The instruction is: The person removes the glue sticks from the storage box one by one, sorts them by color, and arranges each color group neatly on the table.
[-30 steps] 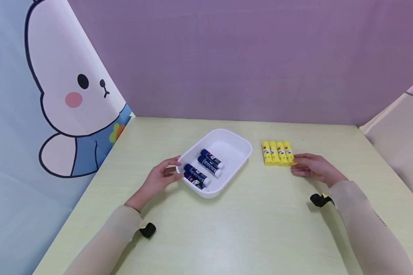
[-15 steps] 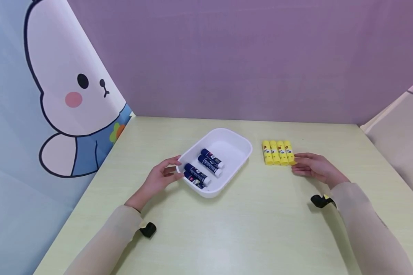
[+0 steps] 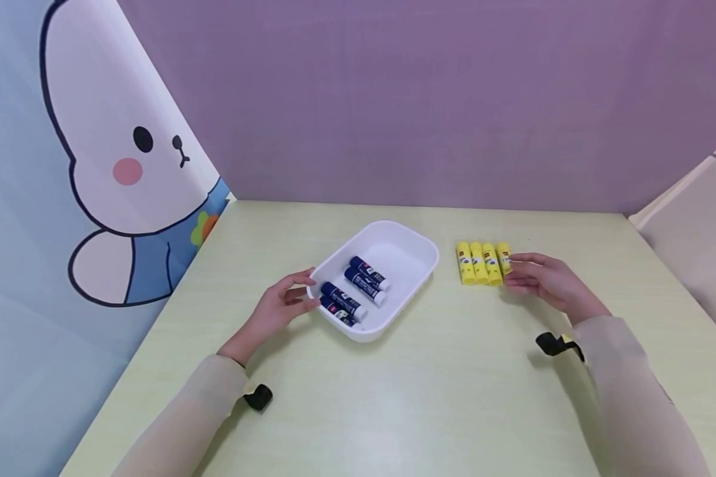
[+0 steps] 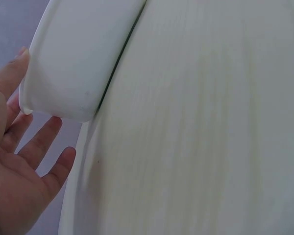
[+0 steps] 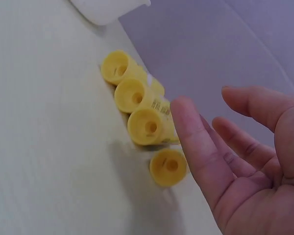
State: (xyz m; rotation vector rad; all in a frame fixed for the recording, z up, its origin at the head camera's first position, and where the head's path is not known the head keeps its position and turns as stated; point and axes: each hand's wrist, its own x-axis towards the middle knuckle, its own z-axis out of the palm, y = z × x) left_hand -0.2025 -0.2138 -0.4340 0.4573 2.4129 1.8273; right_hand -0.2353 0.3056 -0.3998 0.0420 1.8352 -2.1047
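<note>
My left hand (image 3: 277,306) grips the near-left corner of a white plastic tray (image 3: 402,248), with the thumb and fingers on either side of its rim. In the left wrist view the tray's outer wall (image 4: 83,58) rises beside the fingers. Several dark blue glue sticks (image 3: 343,301) with white ends lie inside the tray. To its right, several yellow glue sticks (image 3: 479,263) lie side by side on the table. My right hand (image 3: 545,281) is at the rightmost yellow stick (image 5: 167,167), fingers extended and overlapping its near end. That stick sits slightly apart from the others.
The pale wood-grain table (image 3: 406,411) stretches in front of both arms. A purple partition (image 3: 429,106) stands along its back edge. A blue cloth with a cartoon character (image 3: 149,179) hangs at the left, and a pale panel (image 3: 701,245) at the right.
My right hand has shifted slightly up, and its fingers now cover the near end of the rightmost yellow glue stick. A small gap has opened beside that stick. The left hand and tray stay put.
</note>
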